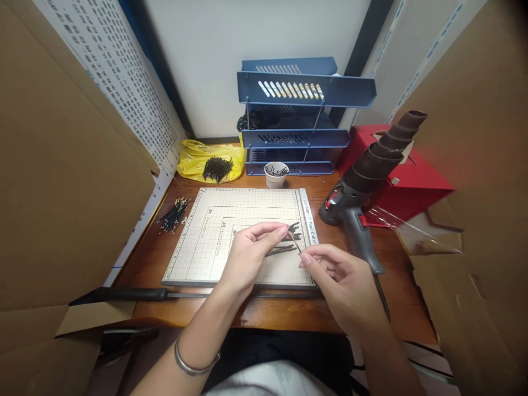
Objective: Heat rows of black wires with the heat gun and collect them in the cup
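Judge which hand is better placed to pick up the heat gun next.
Probably the right hand: the heat gun sits on that side, its handle close beyond the knuckles. The left hand is farther off, over the paper cutter. Both seem to pinch a thin strand, so the right would need freeing first.

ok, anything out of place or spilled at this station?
Nothing looks plainly spilled or damaged. Slightly untidy: one pile of black pieces lies loose on the wooden table, left of the cutter board, while others sit in a white cup and on a yellow bag.
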Available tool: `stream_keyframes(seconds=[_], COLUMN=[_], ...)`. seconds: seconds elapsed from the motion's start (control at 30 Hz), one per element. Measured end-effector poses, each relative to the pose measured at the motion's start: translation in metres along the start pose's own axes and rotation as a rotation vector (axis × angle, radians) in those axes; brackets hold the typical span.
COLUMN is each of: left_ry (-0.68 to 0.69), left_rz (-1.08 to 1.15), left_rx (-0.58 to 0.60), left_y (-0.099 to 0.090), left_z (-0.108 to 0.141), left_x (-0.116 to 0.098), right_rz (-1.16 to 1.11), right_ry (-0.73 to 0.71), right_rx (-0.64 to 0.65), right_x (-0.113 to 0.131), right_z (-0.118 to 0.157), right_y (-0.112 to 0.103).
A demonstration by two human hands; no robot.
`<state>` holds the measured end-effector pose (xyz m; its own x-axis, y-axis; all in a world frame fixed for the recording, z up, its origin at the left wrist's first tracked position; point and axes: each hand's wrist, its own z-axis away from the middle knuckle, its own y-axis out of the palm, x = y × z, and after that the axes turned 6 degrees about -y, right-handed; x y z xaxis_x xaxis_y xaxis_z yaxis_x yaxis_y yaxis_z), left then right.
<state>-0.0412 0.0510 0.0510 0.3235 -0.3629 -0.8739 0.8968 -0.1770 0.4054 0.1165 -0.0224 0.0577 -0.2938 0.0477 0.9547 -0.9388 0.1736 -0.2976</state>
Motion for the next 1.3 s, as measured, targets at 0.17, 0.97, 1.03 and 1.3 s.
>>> stream_keyframes(seconds=[0.17, 0.97, 1.03, 1.3], left_ry=[-0.025, 0.129, 0.14, 0.1], left_rz=[0.02, -0.22, -0.287, -0.283], left_rx=[-0.009, -0.046, -0.031, -0.05], left_y=[0.001, 0.001, 0.0, -0.003], left_z=[0.001, 0.011, 0.012, 0.015], left_x=[0.0, -0.006, -0.006, 0.002], right_rz=[0.011, 0.12, 0.126, 0.062], right_ry=[-0.009, -0.049, -0.051, 0.003], right_rx=[0.008, -0.036, -0.039, 0.014], right_x=[0.003, 0.003, 0.002, -0.002], right_z=[0.001, 0.003, 0.002, 0.001], right_y=[0.001, 0.002, 0.003, 0.006])
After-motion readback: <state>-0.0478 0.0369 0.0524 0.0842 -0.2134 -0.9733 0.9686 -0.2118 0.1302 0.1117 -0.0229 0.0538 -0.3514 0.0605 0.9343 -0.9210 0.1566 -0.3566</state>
